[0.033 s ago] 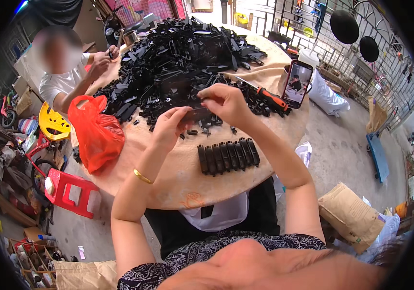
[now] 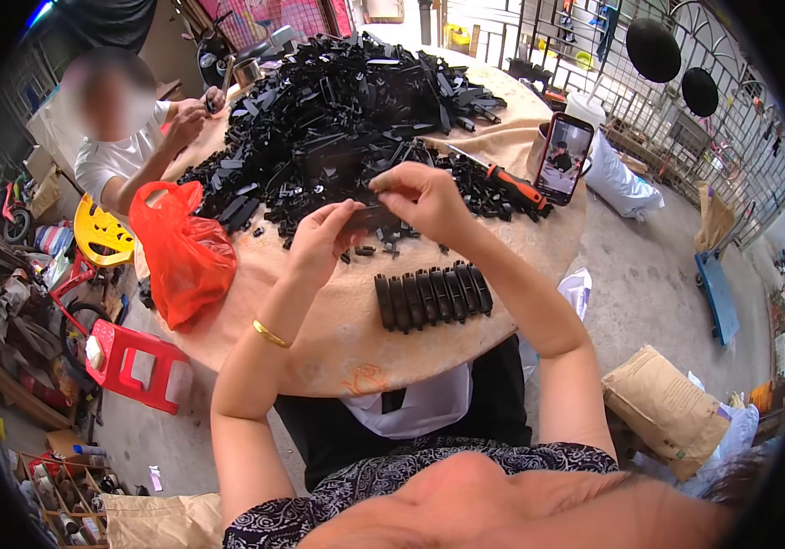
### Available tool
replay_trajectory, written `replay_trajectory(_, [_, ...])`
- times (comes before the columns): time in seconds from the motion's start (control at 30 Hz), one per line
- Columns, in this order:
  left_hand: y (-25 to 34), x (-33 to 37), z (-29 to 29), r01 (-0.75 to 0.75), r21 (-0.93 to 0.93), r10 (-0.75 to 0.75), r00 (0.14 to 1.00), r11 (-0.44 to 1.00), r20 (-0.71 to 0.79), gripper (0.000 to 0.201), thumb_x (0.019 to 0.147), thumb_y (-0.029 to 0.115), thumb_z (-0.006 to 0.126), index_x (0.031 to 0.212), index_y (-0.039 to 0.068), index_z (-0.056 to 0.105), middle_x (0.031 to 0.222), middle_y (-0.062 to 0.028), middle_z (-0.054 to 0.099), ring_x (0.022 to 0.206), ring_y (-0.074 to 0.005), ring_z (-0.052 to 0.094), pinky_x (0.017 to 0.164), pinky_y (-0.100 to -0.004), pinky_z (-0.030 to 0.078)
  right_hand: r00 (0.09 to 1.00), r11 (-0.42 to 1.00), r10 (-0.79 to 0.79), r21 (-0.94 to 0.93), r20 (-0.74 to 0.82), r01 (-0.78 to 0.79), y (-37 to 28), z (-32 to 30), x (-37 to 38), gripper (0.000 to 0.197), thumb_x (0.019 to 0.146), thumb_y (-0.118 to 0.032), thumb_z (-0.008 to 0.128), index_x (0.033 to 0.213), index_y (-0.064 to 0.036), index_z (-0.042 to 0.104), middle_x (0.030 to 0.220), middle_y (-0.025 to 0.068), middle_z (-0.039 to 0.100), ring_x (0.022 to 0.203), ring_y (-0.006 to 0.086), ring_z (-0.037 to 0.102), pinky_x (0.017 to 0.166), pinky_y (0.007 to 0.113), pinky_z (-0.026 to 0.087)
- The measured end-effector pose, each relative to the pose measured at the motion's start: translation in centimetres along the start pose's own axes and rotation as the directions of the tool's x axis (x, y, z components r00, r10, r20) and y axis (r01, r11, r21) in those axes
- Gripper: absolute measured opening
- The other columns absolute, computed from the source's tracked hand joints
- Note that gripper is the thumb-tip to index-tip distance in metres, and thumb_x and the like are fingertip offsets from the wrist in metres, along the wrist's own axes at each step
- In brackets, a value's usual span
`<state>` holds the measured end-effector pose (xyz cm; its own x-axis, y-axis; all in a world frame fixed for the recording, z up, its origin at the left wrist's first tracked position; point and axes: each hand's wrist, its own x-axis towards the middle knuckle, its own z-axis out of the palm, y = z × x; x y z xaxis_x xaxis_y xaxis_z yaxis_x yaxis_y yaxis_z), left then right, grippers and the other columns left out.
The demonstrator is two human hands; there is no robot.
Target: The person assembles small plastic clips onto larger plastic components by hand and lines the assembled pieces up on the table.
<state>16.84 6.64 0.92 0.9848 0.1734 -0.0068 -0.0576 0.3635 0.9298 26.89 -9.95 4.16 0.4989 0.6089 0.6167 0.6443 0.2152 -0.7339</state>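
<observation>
Over the front of the pile of black plastic parts (image 2: 319, 119), my left hand (image 2: 321, 240) pinches a dark, flat plastic piece (image 2: 374, 219) between thumb and fingers. My right hand (image 2: 424, 197) is held just above and right of it, its thumb and fingertips pressed together. Whether something small sits in that pinch cannot be made out against the black parts. Close to me on the cloth, a row of several long black plastic pieces (image 2: 433, 296) stands side by side, below my right forearm.
An orange-handled screwdriver (image 2: 516, 187) lies by the pile, beside a propped phone (image 2: 564, 157). On the left sits a red plastic bag (image 2: 182, 256) on the round table's cloth (image 2: 319, 352). Across from it a co-worker's hands (image 2: 198, 112) handle something small. A red stool (image 2: 140, 366) stands below.
My right hand has moved slightly left and down, nearer my left hand. My left hand and the row of pieces stay where they were.
</observation>
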Motion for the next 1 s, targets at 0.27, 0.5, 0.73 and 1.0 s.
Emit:
replay_trajectory(0.27, [-0.4, -0.5, 1.8, -0.141, -0.089, 0.143, 0.99, 0.986, 0.014, 0.025, 0.086, 0.016, 0.056, 0.108, 0.002, 0.055, 0.096, -0.0044, 0.06, 0.082, -0.011, 0.057, 0.071, -0.0227, 0.049, 0.983, 0.99, 0.107, 0.107, -0.149, -0.091, 0.0, 1.8, -2.0, 0.013, 0.076, 0.002, 0.062, 0.089, 0.0035, 0.063, 0.079, 0.0061, 0.063, 0.074, 0.0081, 0.059, 0.063, 0.021, 0.049])
replay_trajectory(0.5, [0.0, -1.1, 3.0, -0.119, -0.045, 0.124, 0.985, 0.992, 0.119, 0.031, 0.09, 0.017, 0.049, 0.117, 0.003, 0.05, 0.096, -0.0035, 0.06, 0.087, -0.0104, 0.057, 0.076, -0.0241, 0.048, 0.964, 0.974, -0.189, -0.157, -0.185, 0.161, -1.0, 0.8, -1.9, 0.012, 0.071, 0.001, 0.064, 0.083, -0.0011, 0.064, 0.071, 0.0077, 0.06, 0.061, 0.0148, 0.059, 0.053, 0.024, 0.046])
replay_trajectory(0.73, [-0.2, -1.2, 3.0, -0.157, 0.019, 0.153, 0.981, 0.987, 0.122, 0.031, 0.089, 0.012, 0.05, 0.119, 0.004, 0.049, 0.093, -0.0021, 0.059, 0.081, -0.0076, 0.057, 0.071, -0.0212, 0.048, 0.933, 0.905, -0.335, -0.321, -0.135, 0.279, -0.9, 0.8, -2.2, 0.011, 0.068, -0.002, 0.065, 0.079, -0.0027, 0.063, 0.068, 0.0074, 0.058, 0.06, 0.0223, 0.057, 0.053, 0.029, 0.046])
replay_trajectory(1.0, [-0.4, -1.3, 3.8, -0.153, 0.016, 0.152, 0.988, 0.988, 0.04, 0.029, 0.088, 0.011, 0.052, 0.116, 0.004, 0.051, 0.089, -0.0001, 0.059, 0.078, -0.0056, 0.057, 0.066, -0.0187, 0.047, 0.924, 0.841, -0.373, -0.451, -0.086, 0.298, -0.8, 1.0, -2.5, 0.01, 0.069, -0.006, 0.063, 0.078, -0.0028, 0.061, 0.069, 0.0072, 0.056, 0.062, 0.0241, 0.055, 0.054, 0.033, 0.045])
